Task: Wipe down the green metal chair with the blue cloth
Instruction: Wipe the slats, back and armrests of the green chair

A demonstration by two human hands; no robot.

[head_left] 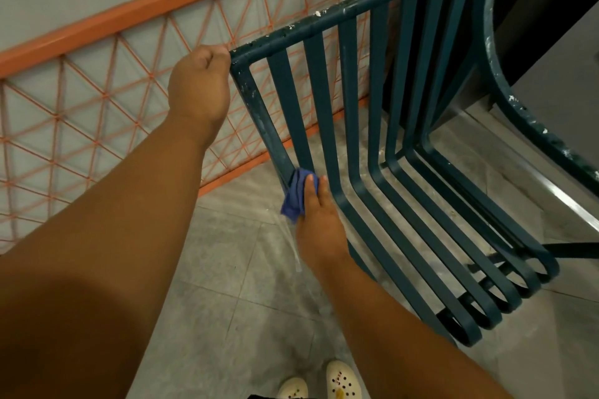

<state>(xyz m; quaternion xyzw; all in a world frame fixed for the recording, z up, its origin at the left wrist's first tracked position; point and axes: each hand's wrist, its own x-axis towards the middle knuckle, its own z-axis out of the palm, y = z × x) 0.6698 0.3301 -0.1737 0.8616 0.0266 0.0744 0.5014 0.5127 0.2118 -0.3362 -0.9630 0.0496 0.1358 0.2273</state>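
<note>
The green metal chair [350, 97] has a slatted back and seat, with chipped paint along its top rail. It stands on the tiled floor, seen from behind and above. My left hand [199, 87] grips the top left corner of the backrest. My right hand [319, 223] holds the crumpled blue cloth [295, 196] against the lower part of the leftmost upright of the back, where it bends into the seat. Part of the cloth is hidden under my fingers.
An orange railing [97, 107] with a net of orange cord runs along the left, close behind the chair's back. A dark table edge [557, 185] sits at the right above the chair's armrest. My feet in white clogs [342, 381] stand on the grey tiles below.
</note>
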